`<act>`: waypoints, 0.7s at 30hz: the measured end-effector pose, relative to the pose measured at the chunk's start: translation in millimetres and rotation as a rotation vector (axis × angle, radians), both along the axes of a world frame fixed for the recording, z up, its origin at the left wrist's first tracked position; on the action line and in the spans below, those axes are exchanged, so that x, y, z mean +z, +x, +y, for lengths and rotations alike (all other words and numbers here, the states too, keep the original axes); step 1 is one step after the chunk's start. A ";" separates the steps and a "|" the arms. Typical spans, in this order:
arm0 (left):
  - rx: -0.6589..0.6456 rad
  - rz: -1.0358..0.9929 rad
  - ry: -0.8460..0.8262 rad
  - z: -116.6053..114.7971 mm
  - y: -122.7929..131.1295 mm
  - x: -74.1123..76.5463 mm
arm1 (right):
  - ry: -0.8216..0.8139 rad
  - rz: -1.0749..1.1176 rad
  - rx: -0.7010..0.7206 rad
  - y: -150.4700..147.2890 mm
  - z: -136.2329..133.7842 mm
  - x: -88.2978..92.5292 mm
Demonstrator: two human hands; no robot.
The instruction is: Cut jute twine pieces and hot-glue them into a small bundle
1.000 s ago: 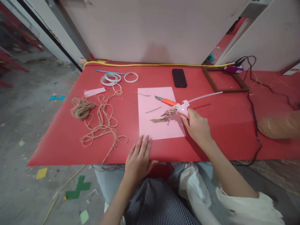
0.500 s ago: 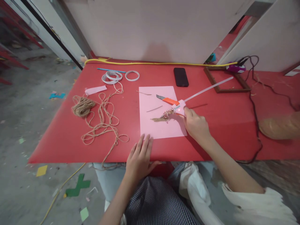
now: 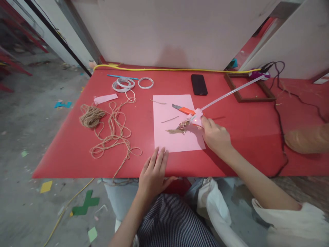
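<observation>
My right hand [image 3: 217, 135] is closed round a pale pink glue gun [image 3: 196, 117], from whose rear a long clear glue stick [image 3: 232, 92] juts up to the right. The gun's tip is over a small bunch of dried flowers [image 3: 183, 126] on a pink sheet of paper [image 3: 164, 141]. Flat on the paper's lower edge and the table lies my left hand [image 3: 153, 171], fingers stretched out, holding nothing. An orange box cutter [image 3: 185, 110], blade out, rests just behind the gun. Two thin dry stems [image 3: 169, 119] lie on the sheet.
Loose jute twine [image 3: 93, 116] and white tape rolls [image 3: 123, 84] occupy the red table's [image 3: 66, 154] left side. A black phone [image 3: 198, 84] and a brown frame [image 3: 253, 99] lie at the back. Dark cable [image 3: 280, 132] runs down the right, near a blurred brown object [image 3: 307, 139].
The glue gun has tilted slightly in my right hand, so the glue stick's far end sits farther right and higher. My left hand stays put.
</observation>
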State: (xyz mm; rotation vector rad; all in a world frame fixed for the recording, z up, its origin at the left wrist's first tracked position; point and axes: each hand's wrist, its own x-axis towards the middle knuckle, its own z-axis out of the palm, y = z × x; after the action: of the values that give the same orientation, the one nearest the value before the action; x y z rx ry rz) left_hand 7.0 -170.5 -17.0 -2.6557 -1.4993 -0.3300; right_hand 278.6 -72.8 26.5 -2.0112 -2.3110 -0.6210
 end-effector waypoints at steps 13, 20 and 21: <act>0.005 -0.003 -0.005 -0.3 -0.5 -0.4 | 0.094 -0.028 0.117 10.6 1.2 4.2; 0.013 0.001 0.006 -0.2 0.8 1.7 | 0.101 -0.039 0.127 16.8 3.3 1.7; 0.013 0.003 0.004 -0.2 0.8 1.9 | 0.092 -0.035 0.118 17.0 3.3 1.1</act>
State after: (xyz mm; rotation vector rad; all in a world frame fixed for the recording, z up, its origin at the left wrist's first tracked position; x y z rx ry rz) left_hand 7.9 -170.7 -15.1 -2.6410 -1.5135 -0.3279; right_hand 295.5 -69.6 27.6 -1.8239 -2.3525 -0.7455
